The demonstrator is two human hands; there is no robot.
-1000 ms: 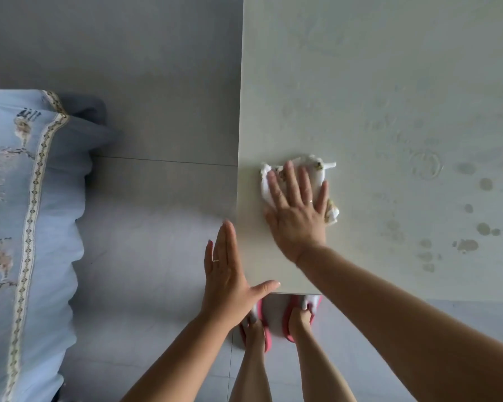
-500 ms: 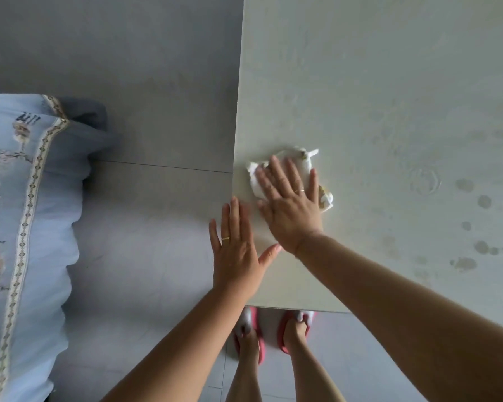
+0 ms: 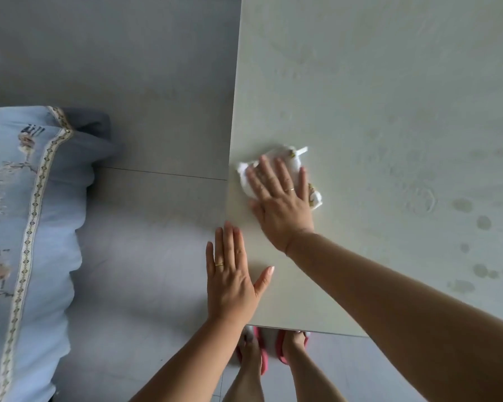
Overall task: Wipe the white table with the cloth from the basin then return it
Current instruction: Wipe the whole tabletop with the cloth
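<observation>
One cloth lies under the right hand.

Soft, even light leaves barely a shadow under my right hand, and everything looks slightly blurred.

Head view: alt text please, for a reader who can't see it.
A right hand presses a white cloth flat on a white table near its left edge. The left hand is open at that edge, thumb over the top. Dark spots dot the table further right; blue bedding lies on the grey floor.
</observation>
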